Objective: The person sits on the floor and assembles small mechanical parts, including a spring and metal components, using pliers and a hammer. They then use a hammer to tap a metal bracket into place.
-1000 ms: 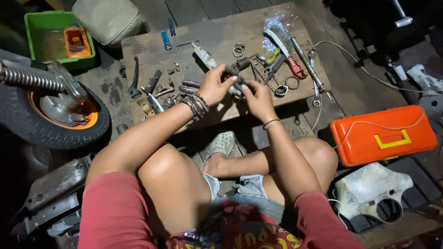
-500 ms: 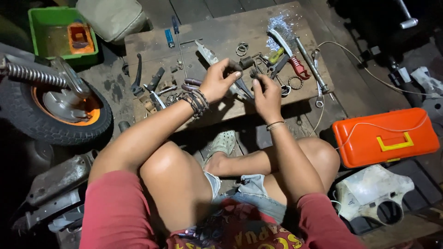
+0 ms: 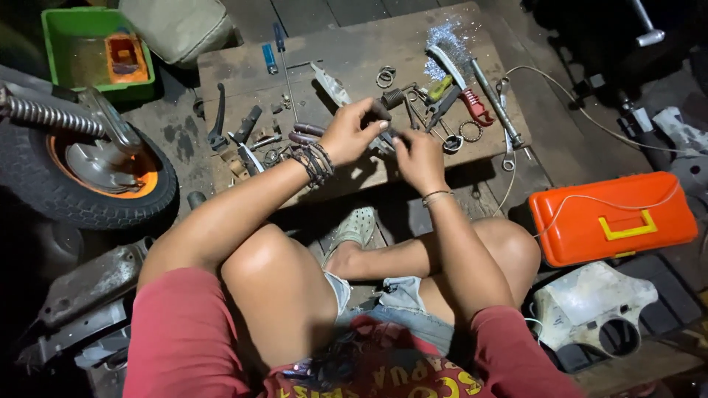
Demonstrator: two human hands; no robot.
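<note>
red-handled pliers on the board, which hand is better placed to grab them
Probably the right hand: the red-handled pliers lie up on its side of the wooden board. The left hand is farther off and would have to cross over the right.

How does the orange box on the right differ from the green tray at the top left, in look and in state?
The orange box is a closed case with a yellow handle on its lid; the green tray is open on top, with no lid or handle in view. A thin white cable lies across the orange box, while the green tray holds a small orange container inside. The box lies beside the person's right knee; the tray sits farther away. Both look like plastic and rectangular.
</note>
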